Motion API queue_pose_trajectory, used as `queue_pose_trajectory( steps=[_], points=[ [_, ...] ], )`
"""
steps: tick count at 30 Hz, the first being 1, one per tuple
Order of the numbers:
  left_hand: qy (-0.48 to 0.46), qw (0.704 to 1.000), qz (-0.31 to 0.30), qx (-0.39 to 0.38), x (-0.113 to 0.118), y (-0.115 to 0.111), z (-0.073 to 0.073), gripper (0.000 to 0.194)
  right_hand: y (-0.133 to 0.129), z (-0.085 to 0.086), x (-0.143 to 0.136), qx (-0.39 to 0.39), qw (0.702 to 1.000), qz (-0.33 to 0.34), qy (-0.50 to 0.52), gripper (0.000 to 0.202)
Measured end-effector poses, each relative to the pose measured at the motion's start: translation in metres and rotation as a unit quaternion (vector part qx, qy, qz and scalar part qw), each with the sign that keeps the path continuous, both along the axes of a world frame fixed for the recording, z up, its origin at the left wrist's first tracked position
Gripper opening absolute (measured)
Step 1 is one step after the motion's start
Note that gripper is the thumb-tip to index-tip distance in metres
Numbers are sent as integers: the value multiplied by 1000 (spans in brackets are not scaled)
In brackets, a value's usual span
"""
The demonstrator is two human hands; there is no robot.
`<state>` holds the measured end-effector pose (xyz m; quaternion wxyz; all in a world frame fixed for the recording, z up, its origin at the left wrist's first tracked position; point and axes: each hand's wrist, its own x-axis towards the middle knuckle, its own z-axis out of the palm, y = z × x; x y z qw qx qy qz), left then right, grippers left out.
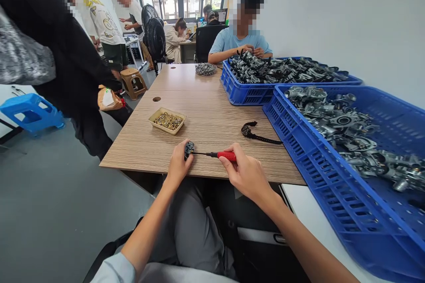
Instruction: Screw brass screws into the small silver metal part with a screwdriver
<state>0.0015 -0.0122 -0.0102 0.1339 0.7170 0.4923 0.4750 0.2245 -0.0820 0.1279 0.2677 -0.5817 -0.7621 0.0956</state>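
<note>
My left hand [179, 162] is closed around a small dark grey metal part [189, 149] just above the table's near edge. My right hand [244, 170] grips the red handle of a screwdriver [227, 155]. The screwdriver lies almost level, its dark shaft pointing left. Its tip meets the metal part, where a small brass-coloured spot shows; the exact contact is too small to make out. Beyond my left hand sits a cream tray [152, 120] of small brass-coloured pieces [168, 120].
A black-strapped wristwatch [246, 131] lies on the wooden table [206, 106]. To the right stand a blue crate [308, 159] of metal castings and another blue crate [247, 93] of dark-levered parts. A co-worker [245, 40] sits behind; a person in black [73, 53] stands left.
</note>
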Motion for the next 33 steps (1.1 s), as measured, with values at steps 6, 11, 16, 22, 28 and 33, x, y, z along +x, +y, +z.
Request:
queue_pose_trajectory(
  steps=[6, 11, 16, 22, 28, 33],
  points=[
    [-3, 1000, -3, 4, 0, 0, -1, 51, 1, 1, 3, 2, 1000, 22, -9, 10],
    [-2, 1000, -2, -4, 0, 1, 0, 52, 1, 1, 4, 15, 999, 36, -20, 11],
    [-2, 1000, -1, 5, 0, 1, -1, 53, 1, -2, 4, 41, 997, 44, -47, 14],
    [7, 1000, -1, 2, 0, 0, -1, 51, 0, -3, 2, 41, 998, 37, -41, 14],
    [5, 1000, 2, 6, 1, 0, -1, 50, 0, -4, 1, 24, 998, -2, -55, 18],
    [6, 1000, 8, -3, 1, 1, -1, 49, -2, -4, -2, 19, 998, -27, -51, 19]
  ],
)
